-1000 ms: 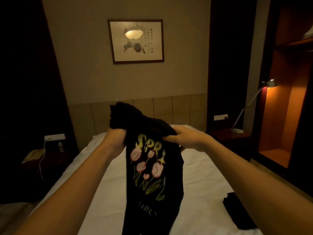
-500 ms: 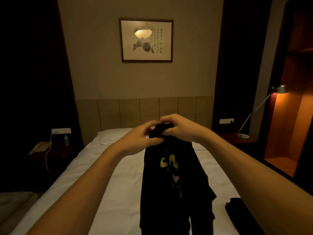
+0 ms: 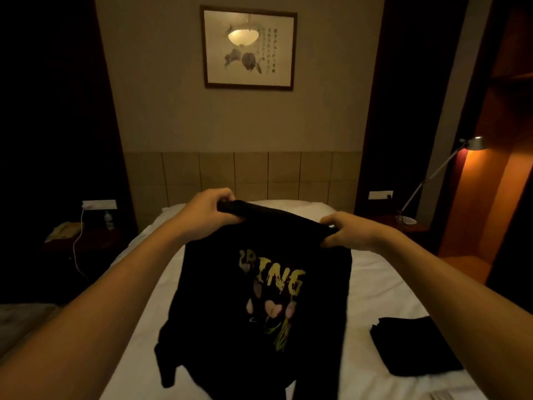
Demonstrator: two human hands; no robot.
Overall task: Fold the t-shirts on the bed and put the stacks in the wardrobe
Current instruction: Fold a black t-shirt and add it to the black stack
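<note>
A dim bedroom, white-sheeted bed (image 3: pixel 375 284) ahead. At centre hangs a black cotton t-shirt with yellow lettering (image 3: pixel 259 284), held above the bed: left hand (image 3: pixel 207 210) grips its top edge at 11 o'clock, right hand (image 3: pixel 346 232) at 1 o'clock. A folded black stack (image 3: pixel 415 347) lies at 4 o'clock.

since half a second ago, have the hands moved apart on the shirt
Yes. The left hand and right hand now grip the black t-shirt spread wide, no longer bunched together before the headboard.
</note>
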